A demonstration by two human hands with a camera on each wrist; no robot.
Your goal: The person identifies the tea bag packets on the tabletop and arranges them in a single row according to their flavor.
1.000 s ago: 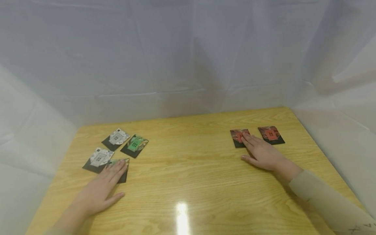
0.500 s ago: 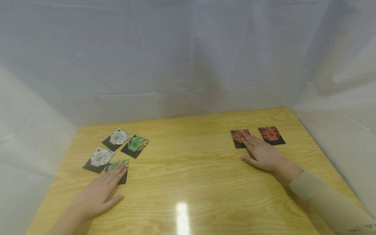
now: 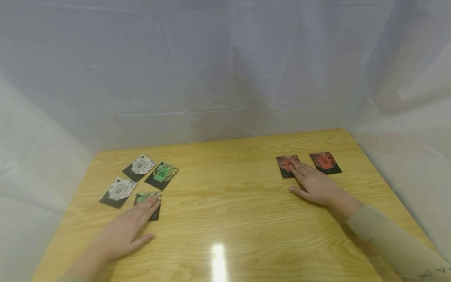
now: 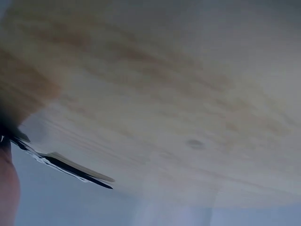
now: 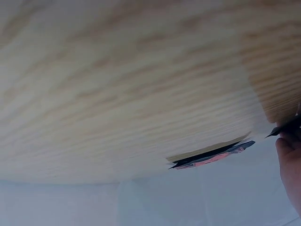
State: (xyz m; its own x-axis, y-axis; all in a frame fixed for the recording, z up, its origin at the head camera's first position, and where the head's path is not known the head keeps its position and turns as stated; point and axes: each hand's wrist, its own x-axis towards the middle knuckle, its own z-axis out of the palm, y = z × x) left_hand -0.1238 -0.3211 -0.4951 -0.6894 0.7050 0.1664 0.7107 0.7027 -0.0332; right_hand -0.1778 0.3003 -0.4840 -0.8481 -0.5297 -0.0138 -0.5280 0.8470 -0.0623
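In the head view, the straight fingers of my left hand (image 3: pixel 121 233) rest on a flat green-and-black packet (image 3: pixel 140 197), partly covering it. Beyond it lies a second green packet (image 3: pixel 162 175), and to the left are two white-and-black packets, one nearer (image 3: pixel 118 191) and one farther (image 3: pixel 140 167). On the right side, my right hand (image 3: pixel 318 186) lies with fingertips on a red-and-black packet (image 3: pixel 283 162). Another red packet (image 3: pixel 325 161) is just right of that hand. The wrist views catch packets edge-on: a white one (image 4: pixel 70 168) and a red one (image 5: pixel 211 157).
A wooden table (image 3: pixel 225 188) carries all the packets, which lie flat. White sheeting (image 3: pixel 225 70) hangs behind it and along both sides. A bright light reflection shows near the table's front middle.
My left hand has slid the nearer green packet to the right, away from the nearer white packet. The right hand and the other packets stay where they were.
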